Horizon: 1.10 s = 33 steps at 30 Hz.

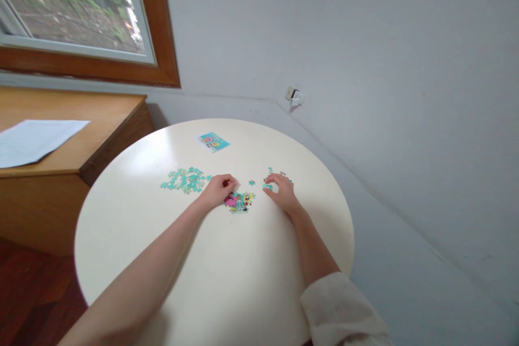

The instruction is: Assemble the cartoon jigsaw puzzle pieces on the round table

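A small patch of joined puzzle pieces [240, 201], pink, yellow and teal, lies on the round cream table [227, 281]. My left hand [219, 189] rests with curled fingers at its upper left edge, touching it. My right hand [280, 190] lies to the right, its fingers bent over a teal puzzle piece [267, 186] among a few loose ones [271, 172]. One single piece [252, 182] sits between my hands. A heap of teal loose pieces [186, 179] lies left of my left hand.
A picture card [213, 141] lies near the table's far edge. A wooden desk [101, 119] with a white sheet of paper [36, 139] stands at the left under a window [77, 5]. Grey walls meet behind the table, with a wall socket [294, 96].
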### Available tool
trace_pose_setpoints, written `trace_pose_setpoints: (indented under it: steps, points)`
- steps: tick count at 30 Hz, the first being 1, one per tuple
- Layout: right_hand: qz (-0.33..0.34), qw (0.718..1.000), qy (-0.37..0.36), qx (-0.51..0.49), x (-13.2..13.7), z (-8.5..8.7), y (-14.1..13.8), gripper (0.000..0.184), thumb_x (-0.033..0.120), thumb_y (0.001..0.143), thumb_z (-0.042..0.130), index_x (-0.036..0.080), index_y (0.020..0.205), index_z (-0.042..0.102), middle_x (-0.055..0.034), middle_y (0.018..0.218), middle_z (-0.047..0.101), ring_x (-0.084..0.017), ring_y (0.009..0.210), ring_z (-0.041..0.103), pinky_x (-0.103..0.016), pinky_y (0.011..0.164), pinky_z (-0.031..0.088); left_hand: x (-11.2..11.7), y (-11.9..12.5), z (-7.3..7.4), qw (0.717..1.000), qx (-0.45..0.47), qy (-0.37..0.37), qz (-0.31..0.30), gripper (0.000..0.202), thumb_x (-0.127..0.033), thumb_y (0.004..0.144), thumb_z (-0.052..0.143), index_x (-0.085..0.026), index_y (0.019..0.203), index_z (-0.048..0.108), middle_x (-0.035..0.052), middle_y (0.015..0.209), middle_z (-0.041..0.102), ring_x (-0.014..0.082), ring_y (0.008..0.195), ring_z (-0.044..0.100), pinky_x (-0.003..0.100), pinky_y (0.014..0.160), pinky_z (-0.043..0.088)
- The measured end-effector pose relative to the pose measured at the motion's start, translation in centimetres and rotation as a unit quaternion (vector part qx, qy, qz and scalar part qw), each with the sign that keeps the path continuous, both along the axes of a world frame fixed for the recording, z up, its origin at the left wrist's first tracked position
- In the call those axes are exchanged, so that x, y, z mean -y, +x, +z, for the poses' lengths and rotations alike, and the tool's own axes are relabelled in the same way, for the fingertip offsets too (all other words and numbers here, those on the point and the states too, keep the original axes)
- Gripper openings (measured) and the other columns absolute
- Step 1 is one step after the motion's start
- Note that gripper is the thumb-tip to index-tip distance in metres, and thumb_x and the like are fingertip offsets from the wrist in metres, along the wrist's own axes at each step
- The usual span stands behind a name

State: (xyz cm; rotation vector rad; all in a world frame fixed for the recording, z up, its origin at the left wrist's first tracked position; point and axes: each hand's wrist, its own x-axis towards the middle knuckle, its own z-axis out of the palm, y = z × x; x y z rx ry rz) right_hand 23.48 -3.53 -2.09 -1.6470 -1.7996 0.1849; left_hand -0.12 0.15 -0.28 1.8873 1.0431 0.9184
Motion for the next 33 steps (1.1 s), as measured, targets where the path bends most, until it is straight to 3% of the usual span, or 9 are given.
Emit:
trace_pose_setpoints:
  steps: [7, 11, 14, 19, 22, 25, 33]
  points:
    - [0.006, 0.999, 0.002, -0.033, -0.1, -0.1, -0.2, 0.015, 0.030, 0.070, 0.061, 0.023, 0.083, 0.062, -0.0023, 0.092, 0.068, -0.021, 0.091, 0.058, -0.045, 0.092, 0.032, 0.1, 0.1, 0.3, 1.000, -0.004, -0.004, 0.002, 0.016, -0.027, 0.070, 0.048, -0.014, 0.065, 0.056, -0.0027, 0.053, 0.050, 0.0086, 0.048, 0.042, 0.021, 0.049, 0.032]
    - [0.046, 0.995, 0.008, -0.093, -0.3, -0.2, -0.2, 0.016, 0.029, 0.068, 0.061, 0.022, 0.082, 0.063, -0.0020, 0.082, 0.069, -0.017, 0.076, 0.061, -0.038, 0.084, 0.042, 0.1, 0.1, 0.3, 1.000, -0.009, 0.001, 0.003, 0.017, -0.027, 0.071, 0.047, -0.014, 0.064, 0.055, -0.0033, 0.052, 0.048, 0.0084, 0.047, 0.041, 0.021, 0.049, 0.031]
    - [0.061, 0.987, 0.010, -0.150, -0.2, -0.1, -0.3, 0.018, 0.030, 0.067, 0.060, 0.021, 0.083, 0.064, -0.0021, 0.079, 0.068, -0.016, 0.072, 0.061, -0.033, 0.075, 0.047, 0.1, 0.1, 0.3, 1.000, -0.008, 0.001, 0.001, 0.016, -0.027, 0.071, 0.047, -0.015, 0.063, 0.054, -0.0034, 0.051, 0.048, 0.0083, 0.047, 0.040, 0.021, 0.049, 0.031]
    - [0.038, 0.978, 0.024, -0.205, 0.1, 0.4, -0.4, 0.018, 0.031, 0.069, 0.059, 0.022, 0.082, 0.067, -0.0023, 0.080, 0.069, -0.016, 0.070, 0.061, -0.033, 0.076, 0.048, 0.1, 0.1, 0.3, 1.000, 0.003, -0.010, -0.001, 0.014, -0.027, 0.068, 0.048, -0.015, 0.063, 0.054, -0.0032, 0.052, 0.049, 0.0086, 0.047, 0.041, 0.021, 0.049, 0.032]
    - [-0.009, 0.957, 0.044, -0.288, 0.0, 0.6, -0.5, 0.021, 0.037, 0.066, 0.063, 0.021, 0.079, 0.067, -0.0035, 0.077, 0.070, -0.018, 0.072, 0.064, -0.034, 0.073, 0.049, 0.2, 0.0, 0.5, 1.000, 0.003, -0.010, -0.003, 0.014, -0.027, 0.067, 0.048, -0.016, 0.062, 0.054, -0.0031, 0.052, 0.049, 0.0087, 0.048, 0.042, 0.021, 0.049, 0.032]
    - [-0.043, 0.914, 0.058, -0.399, -0.2, 0.6, -0.7, 0.031, 0.045, 0.061, 0.068, 0.018, 0.077, 0.064, -0.0043, 0.069, 0.069, -0.019, 0.065, 0.065, -0.033, 0.067, 0.050, 0.4, 0.0, 0.7, 1.000, 0.000, -0.010, 0.001, 0.015, -0.028, 0.067, 0.049, -0.016, 0.062, 0.054, -0.0034, 0.051, 0.048, 0.0088, 0.047, 0.041, 0.021, 0.049, 0.032]
    - [-0.094, 0.864, 0.066, -0.489, -0.3, 0.9, -0.8, 0.038, 0.050, 0.057, 0.071, 0.017, 0.072, 0.059, -0.0081, 0.069, 0.071, -0.022, 0.067, 0.068, -0.028, 0.054, 0.046, 0.3, 0.1, 0.6, 1.000, -0.001, -0.017, 0.011, 0.018, -0.031, 0.070, 0.051, -0.015, 0.064, 0.057, -0.0041, 0.047, 0.047, 0.0083, 0.045, 0.040, 0.020, 0.045, 0.030]
